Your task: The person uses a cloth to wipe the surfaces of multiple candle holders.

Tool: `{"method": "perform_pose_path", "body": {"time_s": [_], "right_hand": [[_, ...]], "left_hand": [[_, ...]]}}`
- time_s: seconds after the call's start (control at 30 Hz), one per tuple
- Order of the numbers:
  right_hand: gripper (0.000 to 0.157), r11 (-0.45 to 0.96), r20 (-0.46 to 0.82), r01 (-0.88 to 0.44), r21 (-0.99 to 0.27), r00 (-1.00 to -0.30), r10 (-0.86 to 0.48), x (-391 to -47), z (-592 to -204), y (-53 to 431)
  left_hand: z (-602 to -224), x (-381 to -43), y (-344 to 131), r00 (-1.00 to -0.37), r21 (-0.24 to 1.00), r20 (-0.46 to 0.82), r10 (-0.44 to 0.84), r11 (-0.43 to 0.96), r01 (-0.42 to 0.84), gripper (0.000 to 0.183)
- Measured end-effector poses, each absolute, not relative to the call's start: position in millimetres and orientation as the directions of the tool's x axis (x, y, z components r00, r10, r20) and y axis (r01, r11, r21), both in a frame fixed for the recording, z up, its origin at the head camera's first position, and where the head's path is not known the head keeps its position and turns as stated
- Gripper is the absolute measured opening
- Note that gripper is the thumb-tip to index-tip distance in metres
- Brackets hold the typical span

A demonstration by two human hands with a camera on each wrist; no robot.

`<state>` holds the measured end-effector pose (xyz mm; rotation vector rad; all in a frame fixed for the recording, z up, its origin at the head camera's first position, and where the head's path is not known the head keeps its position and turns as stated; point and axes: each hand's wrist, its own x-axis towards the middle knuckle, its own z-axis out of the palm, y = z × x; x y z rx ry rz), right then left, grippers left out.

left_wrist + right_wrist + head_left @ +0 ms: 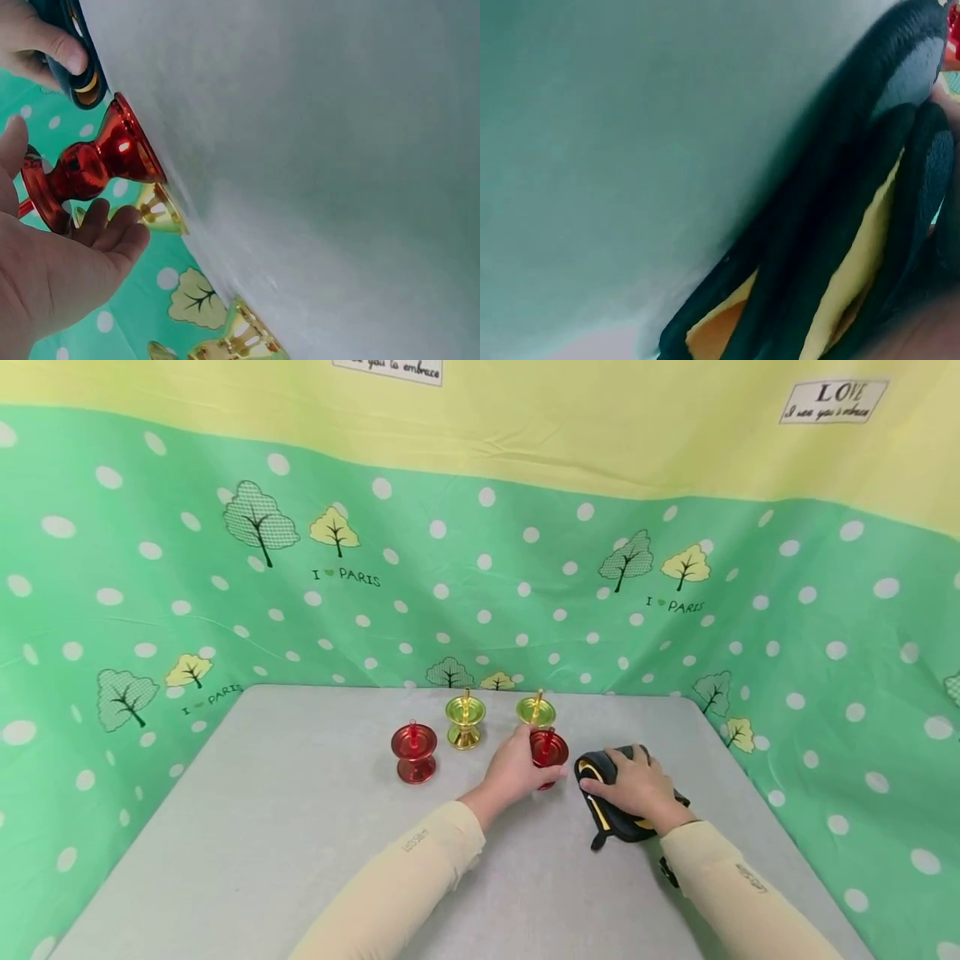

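Note:
My left hand is around the upper dish of a shiny red pedestal candle holder, thumb in front and fingers behind. In the left wrist view, this red holder stands upright on its flared base, between thumb and curved fingers. Just to its right, my right hand grips a folded black pouch-like item with yellow lining and a small tab. The right wrist view shows the folded layers of the black item up close, the hand mostly hidden behind them.
Behind the held holder stands a gold candle holder. Another gold one and a second red one stand to the left. All are on a grey table backed by a green and yellow printed curtain.

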<state>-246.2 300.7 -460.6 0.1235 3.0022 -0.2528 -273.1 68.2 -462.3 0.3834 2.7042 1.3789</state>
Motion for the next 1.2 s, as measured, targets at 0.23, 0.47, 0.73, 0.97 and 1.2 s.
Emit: {"method": "perform_pose_path", "body": {"time_s": [0.23,0.47,0.73,0.97,1.2], "right_hand": [[0.079,0.989,-0.101,0.087,-0.118,-0.992,0.076,-247,-460,294],[0.063,0.993,-0.049,0.066,-0.103,-0.997,0.061,-245,-462,292],[0.053,0.992,0.018,0.032,-0.121,-0.999,0.035,-244,-464,293],[0.053,0.961,0.057,-0.008,-0.277,-0.998,0.008,-243,-463,306],[0.077,0.804,0.007,0.005,-0.595,-1.000,0.012,-233,-438,318]], "left_hand": [[-465,-273,66,-0.965,0.822,0.040,0.258,0.540,0.178,0.097],[-466,-274,67,-0.964,0.837,0.055,0.262,0.514,0.188,0.092],[-468,-275,67,-0.965,0.847,0.057,0.257,0.499,0.183,0.093],[-467,-273,55,-0.967,0.862,0.064,0.245,0.475,0.177,0.088],[-456,-264,25,-0.977,0.911,0.078,0.200,0.384,0.151,0.092]]}}
